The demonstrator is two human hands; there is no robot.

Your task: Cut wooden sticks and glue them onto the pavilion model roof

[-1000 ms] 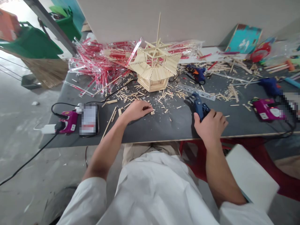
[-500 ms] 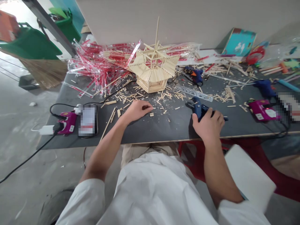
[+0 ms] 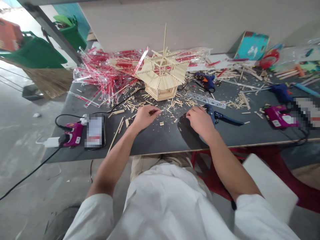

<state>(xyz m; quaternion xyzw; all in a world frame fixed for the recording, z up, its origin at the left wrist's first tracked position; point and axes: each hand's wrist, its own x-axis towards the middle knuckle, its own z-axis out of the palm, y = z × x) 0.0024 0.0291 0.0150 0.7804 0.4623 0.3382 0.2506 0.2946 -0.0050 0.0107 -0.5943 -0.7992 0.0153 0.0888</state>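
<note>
Okay, L hand (image 3: 145, 118) pinches stick (image 3: 156, 112), R (image 3: 198, 120) by gun (image 3: 220, 116).

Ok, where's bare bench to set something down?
Front edge of the dark grey tabletop, between left hand and right hand, is bare; also between the blue glue gun and magenta box. Crowded: loose wooden sticks around the wooden-stick pavilion.

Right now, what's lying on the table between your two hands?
In the head view, small cut wooden stick pieces and sawdust lie on the dark tabletop between the left hand and the right hand.
</note>
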